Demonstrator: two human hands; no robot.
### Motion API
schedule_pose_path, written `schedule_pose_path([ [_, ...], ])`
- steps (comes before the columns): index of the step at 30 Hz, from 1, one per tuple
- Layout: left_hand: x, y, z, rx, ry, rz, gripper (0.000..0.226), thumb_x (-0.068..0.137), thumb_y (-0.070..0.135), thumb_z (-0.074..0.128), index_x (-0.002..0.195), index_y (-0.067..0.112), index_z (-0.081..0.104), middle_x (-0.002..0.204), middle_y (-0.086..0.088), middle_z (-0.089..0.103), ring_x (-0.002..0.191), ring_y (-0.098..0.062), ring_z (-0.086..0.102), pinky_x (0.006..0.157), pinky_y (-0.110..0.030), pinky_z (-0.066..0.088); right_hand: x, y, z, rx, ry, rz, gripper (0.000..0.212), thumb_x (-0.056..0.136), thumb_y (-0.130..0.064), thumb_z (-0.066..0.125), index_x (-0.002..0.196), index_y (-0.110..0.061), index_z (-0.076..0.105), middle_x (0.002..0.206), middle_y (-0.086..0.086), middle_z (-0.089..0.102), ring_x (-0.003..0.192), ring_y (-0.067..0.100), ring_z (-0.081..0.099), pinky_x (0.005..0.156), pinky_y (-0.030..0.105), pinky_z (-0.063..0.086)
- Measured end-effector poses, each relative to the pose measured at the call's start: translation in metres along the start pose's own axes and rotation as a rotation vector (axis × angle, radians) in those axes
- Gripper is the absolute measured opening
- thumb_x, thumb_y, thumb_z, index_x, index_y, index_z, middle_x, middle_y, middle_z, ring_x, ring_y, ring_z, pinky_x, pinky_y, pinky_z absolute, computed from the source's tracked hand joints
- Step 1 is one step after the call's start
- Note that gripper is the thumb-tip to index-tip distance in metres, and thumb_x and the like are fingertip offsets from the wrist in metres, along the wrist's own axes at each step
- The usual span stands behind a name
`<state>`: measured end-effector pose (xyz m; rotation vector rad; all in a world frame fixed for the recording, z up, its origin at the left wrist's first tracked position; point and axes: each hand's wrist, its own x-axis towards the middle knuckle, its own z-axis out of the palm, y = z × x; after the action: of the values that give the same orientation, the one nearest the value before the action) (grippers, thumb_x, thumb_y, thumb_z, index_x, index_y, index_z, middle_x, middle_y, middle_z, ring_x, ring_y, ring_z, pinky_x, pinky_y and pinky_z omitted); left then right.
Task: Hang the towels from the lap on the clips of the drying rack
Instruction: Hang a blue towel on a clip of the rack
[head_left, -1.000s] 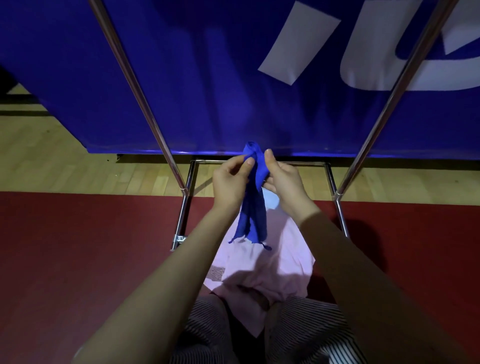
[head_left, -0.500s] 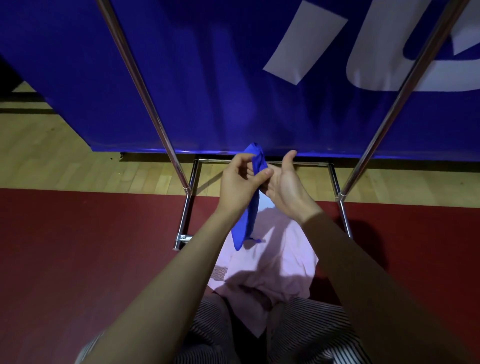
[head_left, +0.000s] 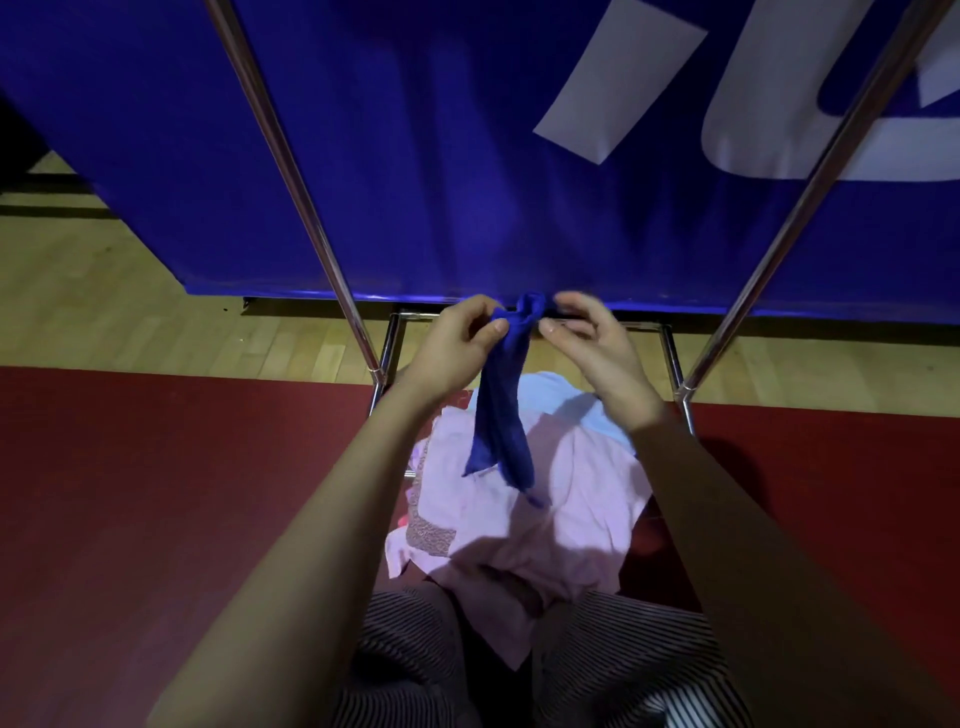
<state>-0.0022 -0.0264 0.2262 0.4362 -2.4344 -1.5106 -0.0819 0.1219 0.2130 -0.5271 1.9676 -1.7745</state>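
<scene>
A dark blue towel (head_left: 501, 415) hangs bunched from its top edge, held up in front of me above my lap. My left hand (head_left: 454, 345) pinches its top left part between thumb and fingers. My right hand (head_left: 589, 340) pinches the top right part. A pink towel (head_left: 545, 519) lies spread over my lap, with a light blue one (head_left: 550, 392) under its far edge. Two shiny poles of the drying rack (head_left: 291, 171) rise left and right. No clips are in view.
A big blue banner (head_left: 467, 156) with white lettering hangs right behind the rack. The rack's base frame (head_left: 387, 358) stands across wooden floor and red mat (head_left: 156, 493). My striped trouser legs (head_left: 623, 665) show at the bottom.
My hands have drawn slightly apart along the towel's top edge, the right one re-gripping it. The towel hangs longer and more spread than half a second ago.
</scene>
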Motion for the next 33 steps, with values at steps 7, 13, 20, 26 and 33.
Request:
schedule_pose_path([
  [7,-0.003,-0.002,-0.002,-0.028,-0.14,0.022,0.008,0.094,0.004,0.05,0.092,0.007,0.057,0.082,-0.01,0.057,0.077,-0.016,0.049,0.072,-0.03,0.04,0.0,0.0,0.0,-0.041,-0.183,-0.007,0.012,0.087,-0.005,0.062,0.091,-0.016,0.065,0.076,-0.015,0.069,0.073,-0.005,0.061,0.071,0.012,0.045],
  [13,-0.005,0.002,0.005,0.077,0.046,0.146,0.026,0.092,0.009,0.054,0.116,0.012,0.063,0.106,0.001,0.067,0.096,-0.001,0.059,0.087,-0.016,0.044,0.004,-0.013,0.0,-0.11,0.009,-0.136,0.01,0.084,-0.005,0.064,0.081,-0.013,0.07,0.067,-0.016,0.067,0.066,-0.011,0.058,0.069,0.007,0.043],
  [20,-0.002,0.014,0.009,0.054,0.165,0.189,0.012,0.087,0.015,0.053,0.091,0.014,0.064,0.075,0.007,0.06,0.067,0.001,0.053,0.069,-0.02,0.043,0.001,-0.019,0.005,-0.269,-0.144,-0.114,0.02,0.079,-0.009,0.072,0.09,-0.023,0.062,0.077,-0.015,0.06,0.062,-0.015,0.053,0.064,0.004,0.039],
  [26,0.0,0.02,0.002,-0.084,0.175,0.169,0.009,0.087,0.016,0.051,0.091,0.021,0.057,0.076,0.012,0.059,0.07,-0.007,0.054,0.07,-0.025,0.045,0.008,-0.043,-0.003,-0.293,-0.008,-0.221,0.007,0.08,-0.012,0.071,0.086,-0.013,0.068,0.077,-0.003,0.063,0.065,-0.006,0.053,0.066,0.009,0.041],
  [33,-0.012,0.015,0.011,-0.273,-0.092,-0.018,0.059,0.079,0.006,0.072,0.128,0.011,0.041,0.1,0.004,0.06,0.082,0.003,0.06,0.072,-0.013,0.048,0.005,-0.046,-0.006,-0.293,-0.056,-0.172,0.006,0.082,-0.008,0.068,0.083,-0.013,0.065,0.072,-0.006,0.061,0.059,-0.009,0.054,0.061,0.006,0.042],
])
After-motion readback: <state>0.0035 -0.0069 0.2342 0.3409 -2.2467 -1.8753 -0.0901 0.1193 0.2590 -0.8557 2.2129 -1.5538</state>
